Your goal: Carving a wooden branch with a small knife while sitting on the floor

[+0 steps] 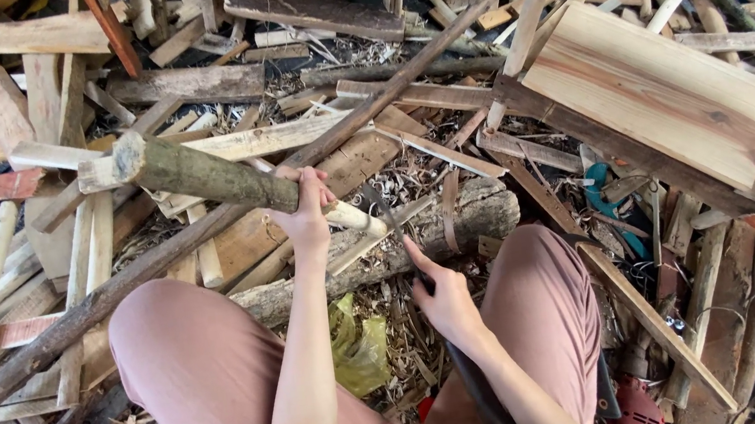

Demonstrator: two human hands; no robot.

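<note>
While the left hand (305,213) clenches a barked branch (203,175), the right hand (445,297) (forefinger extended) grips a dark-handled blade (472,376).

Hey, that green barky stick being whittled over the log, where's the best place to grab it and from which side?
Grip the bark-covered stick on its round barked shaft just above the peeled pale tip, probably from above, as the left hand does now. It slants down onto the log, so the thick upper end is free. Keep clear of the tip, where the right hand works a dark blade.
</note>
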